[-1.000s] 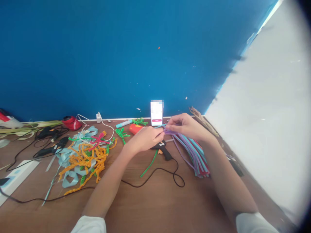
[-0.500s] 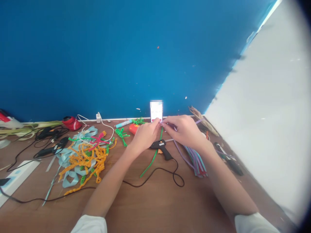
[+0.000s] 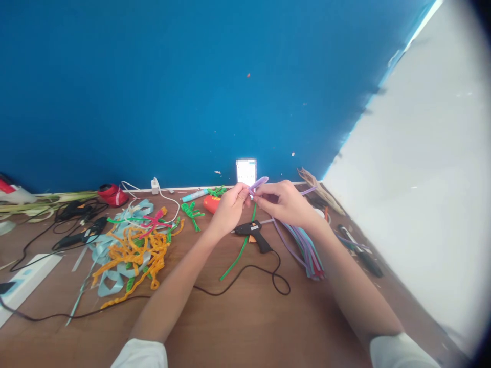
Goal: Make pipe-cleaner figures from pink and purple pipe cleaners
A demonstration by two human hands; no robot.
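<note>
Both my hands meet in front of a lit phone that leans on the wall. Between them is a purple pipe cleaner, bent into a small loop that rises above the fingertips. My left hand pinches the base of this loop. My right hand pinches the same pipe cleaner from the other side, and its free end sticks out past the knuckles. Just below the hands lies a black glue gun across a green pipe cleaner. A bundle of purple, blue and red pipe cleaners lies beneath my right forearm.
To the left sits a pile of orange pipe cleaners with light blue ribbon. A white power strip is at the left edge. The glue gun's cord crosses the table. Dark-handled tools lie at right.
The purple pipe cleaner now shows as a loop standing above my fingertips. My hands have parted slightly, and both still pinch it.
</note>
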